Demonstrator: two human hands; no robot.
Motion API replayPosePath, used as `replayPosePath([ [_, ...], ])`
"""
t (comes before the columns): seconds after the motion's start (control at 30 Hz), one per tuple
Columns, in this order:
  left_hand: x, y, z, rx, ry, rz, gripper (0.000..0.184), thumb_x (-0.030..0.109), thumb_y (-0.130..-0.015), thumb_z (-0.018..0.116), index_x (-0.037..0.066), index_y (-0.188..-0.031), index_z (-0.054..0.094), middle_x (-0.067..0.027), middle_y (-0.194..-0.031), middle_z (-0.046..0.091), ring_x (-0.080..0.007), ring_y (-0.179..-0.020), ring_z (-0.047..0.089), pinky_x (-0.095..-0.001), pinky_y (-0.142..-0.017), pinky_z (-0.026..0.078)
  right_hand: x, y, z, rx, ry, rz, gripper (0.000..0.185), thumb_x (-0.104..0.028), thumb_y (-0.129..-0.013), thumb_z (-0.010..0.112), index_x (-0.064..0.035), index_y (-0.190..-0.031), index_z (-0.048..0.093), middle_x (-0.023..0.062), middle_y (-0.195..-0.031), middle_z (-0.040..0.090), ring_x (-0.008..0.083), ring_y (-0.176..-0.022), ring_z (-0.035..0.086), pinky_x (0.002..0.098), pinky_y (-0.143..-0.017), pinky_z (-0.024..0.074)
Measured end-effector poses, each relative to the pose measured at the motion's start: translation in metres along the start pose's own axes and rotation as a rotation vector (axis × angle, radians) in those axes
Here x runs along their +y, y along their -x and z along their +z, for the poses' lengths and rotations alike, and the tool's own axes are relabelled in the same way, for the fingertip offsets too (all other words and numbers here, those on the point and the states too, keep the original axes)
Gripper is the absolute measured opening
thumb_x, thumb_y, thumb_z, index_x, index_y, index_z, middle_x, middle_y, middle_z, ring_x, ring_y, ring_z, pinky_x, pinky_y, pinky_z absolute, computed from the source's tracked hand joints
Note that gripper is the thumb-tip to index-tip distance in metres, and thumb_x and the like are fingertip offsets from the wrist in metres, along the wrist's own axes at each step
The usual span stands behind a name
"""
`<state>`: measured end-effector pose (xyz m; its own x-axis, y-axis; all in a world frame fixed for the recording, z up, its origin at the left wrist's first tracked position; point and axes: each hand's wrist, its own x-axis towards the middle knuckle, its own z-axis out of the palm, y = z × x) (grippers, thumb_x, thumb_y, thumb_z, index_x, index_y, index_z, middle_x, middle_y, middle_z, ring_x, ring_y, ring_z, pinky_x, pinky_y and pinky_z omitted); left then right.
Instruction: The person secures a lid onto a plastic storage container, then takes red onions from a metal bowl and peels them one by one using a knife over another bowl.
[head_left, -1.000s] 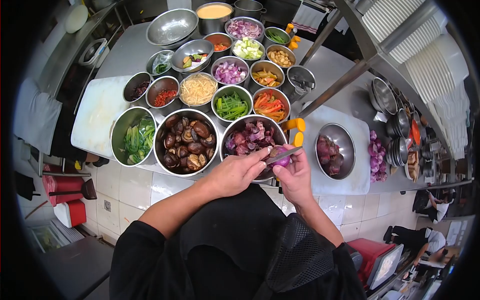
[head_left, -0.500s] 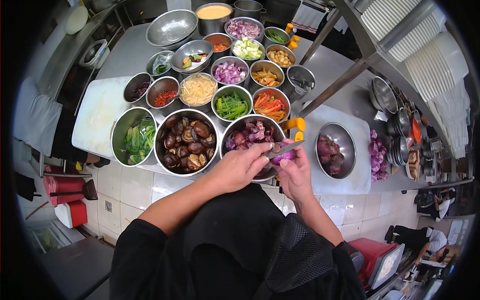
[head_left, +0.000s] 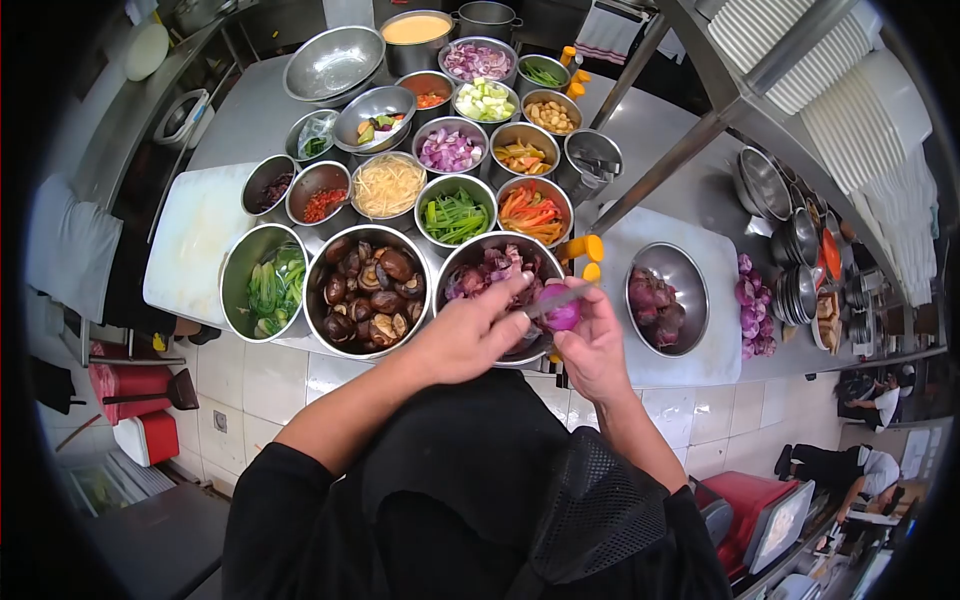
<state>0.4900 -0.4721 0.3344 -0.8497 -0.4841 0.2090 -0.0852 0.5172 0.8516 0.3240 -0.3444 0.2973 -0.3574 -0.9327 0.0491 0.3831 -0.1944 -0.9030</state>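
Note:
My left hand grips a small knife, its blade pointing right across an onion. The handle is mostly hidden in that hand. In my right hand is a purple onion, its skin smooth and shiny. Both hands are over a steel pot that holds dark red onion skins and trimmings. To the right, a steel bowl with several unpeeled red onions rests on a white cutting board.
Left of the pot stand pots of brown mushrooms and leafy greens. Behind are several containers of cut vegetables. More purple onions lie right of the board. A metal post rises behind it. Another person is far right.
My left fingers have lifted and stretched forward over the pot. The blade has shifted slightly left across the onion, and the onion's smooth side shows more. The whole view has shifted slightly.

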Motion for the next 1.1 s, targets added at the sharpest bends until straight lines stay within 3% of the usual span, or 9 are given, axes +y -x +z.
replayPosePath([
  [0.07, 0.018, 0.000, -0.007, -0.253, 0.066, -0.269, 0.052, 0.026, -0.098, 0.053, 0.004, -0.144, 0.041, -0.0224, -0.104, 0.068, -0.0359, -0.092, 0.068, -0.0388, -0.085, 0.051, -0.005, 0.003, 0.001, 0.028, 0.085, 0.093, 0.062, 0.007, -0.080, 0.057, -0.0015, -0.139, 0.039, 0.0115, -0.136, 0.048, 0.0198, -0.124, 0.051, 0.0363, -0.106, 0.0404],
  [0.17, 0.001, 0.002, -0.001, -0.147, 0.041, -0.075, 0.047, 0.025, -0.098, 0.053, 0.008, -0.141, 0.047, -0.0215, -0.099, 0.068, -0.0386, -0.089, 0.068, -0.0386, -0.084, 0.051, 0.003, 0.001, -0.001, -0.041, 0.098, 0.051, 0.062, 0.006, -0.081, 0.059, -0.0025, -0.139, 0.039, 0.0109, -0.135, 0.049, 0.0192, -0.122, 0.051, 0.0361, -0.106, 0.0413],
  [0.33, -0.018, 0.001, -0.006, -0.146, 0.159, -0.346, 0.042, 0.023, -0.100, 0.049, 0.005, -0.138, 0.051, -0.0112, -0.083, 0.066, -0.0184, -0.072, 0.064, -0.0327, -0.070, 0.052, -0.012, 0.011, -0.012, -0.055, 0.019, 0.098, 0.062, 0.000, -0.084, 0.065, -0.0040, -0.140, 0.039, 0.0090, -0.130, 0.050, 0.0177, -0.121, 0.052, 0.0351, -0.104, 0.0426],
  [0.47, -0.003, 0.000, -0.007, -0.080, 0.492, -0.551, 0.046, 0.021, -0.101, 0.047, 0.003, -0.144, 0.043, 0.0029, -0.067, 0.049, -0.0036, -0.057, 0.045, -0.0190, -0.048, 0.035, -0.061, 0.020, -0.060, 0.162, 0.125, -0.222, 0.055, -0.002, -0.085, 0.065, -0.0032, -0.137, 0.044, 0.0052, -0.122, 0.054, 0.0140, -0.111, 0.055, 0.0309, -0.096, 0.0479],
  [0.63, -0.008, 0.003, -0.013, 0.010, 0.487, -0.533, 0.047, 0.023, -0.103, 0.044, 0.000, -0.144, 0.039, 0.0018, -0.063, 0.047, -0.0052, -0.046, 0.039, -0.0199, -0.040, 0.032, -0.109, 0.050, -0.189, 0.948, 0.303, -0.301, 0.045, -0.015, -0.090, 0.069, -0.0045, -0.130, 0.051, 0.0070, -0.105, 0.064, 0.0131, -0.093, 0.061, 0.0272, -0.075, 0.0513],
  [0.77, -0.003, -0.002, -0.008, 0.087, 0.499, -0.552, 0.046, 0.025, -0.104, 0.044, 0.001, -0.143, 0.041, 0.0010, -0.064, 0.048, -0.0058, -0.045, 0.041, -0.0200, -0.040, 0.033, -0.086, 0.096, -0.340, 1.413, 0.463, -0.312, 0.050, -0.022, -0.088, 0.072, -0.0031, -0.130, 0.053, 0.0072, -0.100, 0.065, 0.0154, -0.088, 0.060, 0.0287, -0.079, 0.0495],
  [0.9, 0.006, -0.013, 0.005, 0.086, 0.438, -0.584, 0.044, 0.024, -0.103, 0.043, 0.000, -0.140, 0.045, 0.0020, -0.064, 0.048, -0.0045, -0.045, 0.040, -0.0197, -0.039, 0.032, -0.079, 0.134, -0.443, 1.876, 1.177, -0.030, 0.053, -0.010, -0.080, 0.068, 0.0046, -0.129, 0.055, 0.0200, -0.104, 0.067, 0.0323, -0.089, 0.066, 0.0376, -0.081, 0.0522],
  [0.97, 0.010, -0.016, 0.013, 0.102, 0.396, -0.609, 0.043, 0.023, -0.103, 0.044, -0.001, -0.139, 0.046, 0.0031, -0.065, 0.048, -0.0035, -0.046, 0.040, -0.0190, -0.040, 0.031, -0.074, 0.150, -0.485, 1.577, 1.203, -0.104, 0.050, -0.008, -0.079, 0.066, 0.0061, -0.126, 0.056, 0.0253, -0.108, 0.065, 0.0390, -0.096, 0.065, 0.0414, -0.087, 0.0508],
  [1.1, 0.019, -0.026, 0.024, 0.033, 0.281, -0.591, 0.047, 0.023, -0.103, 0.045, -0.002, -0.142, 0.042, 0.0045, -0.065, 0.047, -0.0029, -0.048, 0.039, -0.0179, -0.043, 0.031, -0.085, 0.152, -0.480, 1.557, 1.236, 0.102, 0.049, -0.014, -0.081, 0.070, 0.0013, -0.127, 0.058, 0.0225, -0.110, 0.065, 0.0367, -0.098, 0.064, 0.0421, -0.088, 0.0499],
])
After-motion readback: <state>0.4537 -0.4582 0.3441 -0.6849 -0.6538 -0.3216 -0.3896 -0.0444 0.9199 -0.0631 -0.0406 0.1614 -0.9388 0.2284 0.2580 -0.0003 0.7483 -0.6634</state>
